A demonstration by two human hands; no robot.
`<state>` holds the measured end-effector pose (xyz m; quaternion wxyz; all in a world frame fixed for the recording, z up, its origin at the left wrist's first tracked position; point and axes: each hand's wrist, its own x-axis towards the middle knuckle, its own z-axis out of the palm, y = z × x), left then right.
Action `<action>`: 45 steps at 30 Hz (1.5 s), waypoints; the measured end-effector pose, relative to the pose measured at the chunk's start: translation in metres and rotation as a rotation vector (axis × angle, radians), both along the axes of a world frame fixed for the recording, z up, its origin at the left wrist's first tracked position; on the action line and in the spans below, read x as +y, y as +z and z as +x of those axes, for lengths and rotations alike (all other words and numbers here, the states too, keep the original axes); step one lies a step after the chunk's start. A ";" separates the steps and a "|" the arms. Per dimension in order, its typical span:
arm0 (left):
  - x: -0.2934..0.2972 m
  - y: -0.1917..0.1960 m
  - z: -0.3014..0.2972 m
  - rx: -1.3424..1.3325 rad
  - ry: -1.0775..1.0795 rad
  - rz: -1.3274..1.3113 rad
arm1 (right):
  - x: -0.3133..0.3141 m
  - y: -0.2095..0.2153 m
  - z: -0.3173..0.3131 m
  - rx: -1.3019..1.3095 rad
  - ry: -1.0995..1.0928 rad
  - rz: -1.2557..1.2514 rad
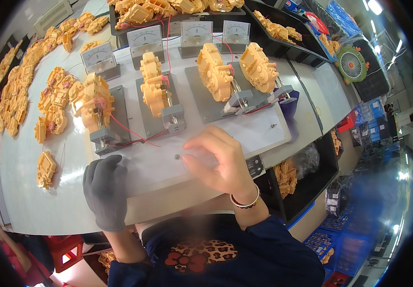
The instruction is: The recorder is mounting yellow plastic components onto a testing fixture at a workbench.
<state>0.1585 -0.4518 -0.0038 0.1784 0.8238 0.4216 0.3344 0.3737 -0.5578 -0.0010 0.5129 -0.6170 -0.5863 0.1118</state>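
Note:
My left hand (105, 191), in a grey glove, is closed at the white board's near-left edge. Its fingers curl downward, hiding anything within them. Just beyond it, a yellow plastic gearbox housing (91, 101) sits on the leftmost metal test fixture (102, 138), with red wires trailing out. My bare right hand (216, 160) is over the board, thumb and fingers apart, nothing between them. Left of its thumb is a small metal knob (177, 156). Further fixtures hold yellow housings: one (153, 86) in the middle, two (214, 71) (258, 67) to the right.
Analogue panel meters (144, 43) stand behind the fixtures. Yellow housings (15, 95) cover the table's left side; one (46, 169) lies apart, nearer me. Black bins (287, 40) of housings line the back and right. A green fan (352, 64) stands far right.

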 end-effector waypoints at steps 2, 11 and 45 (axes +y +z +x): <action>-0.001 -0.002 0.001 -0.003 0.005 0.021 | 0.000 0.000 0.000 -0.001 -0.002 0.002; -0.002 -0.008 0.001 0.011 0.046 0.026 | 0.001 -0.001 -0.001 -0.013 -0.006 -0.008; -0.002 -0.012 -0.001 -0.022 0.033 0.038 | 0.006 0.000 -0.006 -0.172 0.025 -0.058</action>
